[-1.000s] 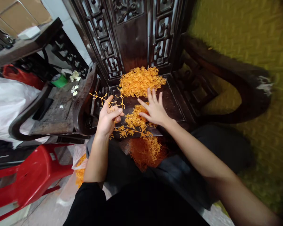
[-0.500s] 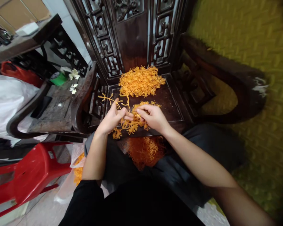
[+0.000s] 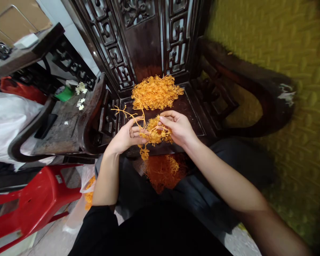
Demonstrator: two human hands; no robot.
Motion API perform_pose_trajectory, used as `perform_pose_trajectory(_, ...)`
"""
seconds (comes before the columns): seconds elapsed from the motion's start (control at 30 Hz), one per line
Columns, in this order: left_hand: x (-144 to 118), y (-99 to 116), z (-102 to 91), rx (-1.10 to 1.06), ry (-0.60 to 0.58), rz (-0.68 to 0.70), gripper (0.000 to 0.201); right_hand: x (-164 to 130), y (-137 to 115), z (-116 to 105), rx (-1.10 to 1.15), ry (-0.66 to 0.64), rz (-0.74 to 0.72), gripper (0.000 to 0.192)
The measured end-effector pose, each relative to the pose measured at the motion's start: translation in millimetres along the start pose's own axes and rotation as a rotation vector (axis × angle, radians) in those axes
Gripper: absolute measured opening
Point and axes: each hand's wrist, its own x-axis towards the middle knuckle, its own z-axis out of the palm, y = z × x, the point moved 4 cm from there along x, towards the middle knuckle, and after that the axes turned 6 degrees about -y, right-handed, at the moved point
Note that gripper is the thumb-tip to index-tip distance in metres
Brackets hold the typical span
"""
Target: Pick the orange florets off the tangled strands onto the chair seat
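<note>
My left hand (image 3: pixel 126 137) is closed around an orange branching stem (image 3: pixel 124 112), whose bare forked end sticks out above my fingers to the left. Opposite it, my right hand (image 3: pixel 179 128) pinches a part of an orange frilly sprig (image 3: pixel 156 136) between thumb and fingers. This sprig hangs between both hands over the front of the dark wooden chair seat (image 3: pixel 193 117). Behind them, a heap of orange frilly pieces (image 3: pixel 157 93) lies against the chair back. Below the seat edge, between my knees, is a reddish see-through bag (image 3: pixel 164 174) with orange strands inside.
A carved armrest (image 3: pixel 266 96) curves on the right. To the left stand another wooden chair (image 3: pixel 58 142) with white flowers (image 3: pixel 80 104) and a green roll (image 3: pixel 64 93), a red plastic stool (image 3: pixel 40 195), and a plastic bag (image 3: pixel 86 188) of orange pieces near my left leg.
My right hand has shifted slightly right and turned, its fingers lifting the sprig. My left fingers have curled in more around the stem. The view has shifted a little.
</note>
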Motion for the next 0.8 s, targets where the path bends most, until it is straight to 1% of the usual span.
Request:
perform_pose_trajectory(0.07, -1.0, 1.5, 1.9, 0.057, 0.068, 0.009, 0.092, 0.0, 0.7, -0.1, -0.013, 0.006, -0.003, 0.039)
perform_pose_trajectory(0.1, -2.8, 2.6, 2.3, 0.090, 0.075, 0.012, 0.088, 1.5, -1.0, -4.0, -0.027, 0.031, -0.023, 0.036)
perform_pose_trajectory(0.17, -8.3, 4.7, 1.6, 0.128, 0.049, 0.009, 0.084, 7.4, -11.4, -21.4, -0.048, 0.132, -0.111, 0.030)
perform_pose_trajectory(0.23, -14.5, 7.6, -1.5, 0.112, 0.037, 0.019, 0.083, 14.7, -30.2, -46.8, -0.060, 0.251, -0.239, 0.026)
perform_pose_trajectory(0.27, -16.9, 9.2, -3.9, 0.094, 0.053, 0.033, 0.084, 17.7, -41.0, -58.9, -0.069, 0.292, -0.302, 0.026)
perform_pose_trajectory(0.33, -18.3, 11.6, -8.2, 0.053, 0.118, 0.071, 0.081, 20.8, -58.9, -73.4, -0.109, 0.292, -0.366, 0.023)
perform_pose_trajectory(0.37, -17.1, 11.8, -9.3, 0.027, 0.153, 0.090, 0.074, 19.5, -64.7, -74.7, -0.139, 0.276, -0.377, 0.020)
perform_pose_trajectory(0.43, -11.4, 9.7, -8.6, -0.049, 0.210, 0.116, 0.055, 10.3, -69.2, -64.3, -0.223, 0.229, -0.405, 0.011)
perform_pose_trajectory(0.47, -7.6, 7.8, -7.1, -0.096, 0.231, 0.126, 0.047, 3.0, -68.3, -53.6, -0.282, 0.198, -0.425, 0.005)
perform_pose_trajectory(0.5, -3.7, 5.8, -4.9, -0.140, 0.249, 0.136, 0.042, -5.2, -65.7, -40.4, -0.354, 0.157, -0.446, 0.006)
perform_pose_trajectory(0.57, 2.9, 2.4, 1.3, -0.197, 0.259, 0.144, 0.038, -21.9, -58.7, -10.5, -0.535, 0.035, -0.497, 0.016)
perform_pose_trajectory(0.67, 7.6, 0.6, 13.2, -0.214, 0.208, 0.131, 0.035, -40.9, -48.5, 29.4, -0.877, -0.222, -0.610, 0.023)
perform_pose_trajectory(0.73, 7.4, 1.6, 19.9, -0.220, 0.170, 0.128, 0.036, -45.8, -42.5, 43.1, -1.092, -0.327, -0.689, 0.027)
perform_pose_trajectory(0.8, 6.4, 2.9, 24.1, -0.230, 0.154, 0.136, 0.038, -43.9, -36.6, 45.6, -1.246, -0.341, -0.731, 0.030)
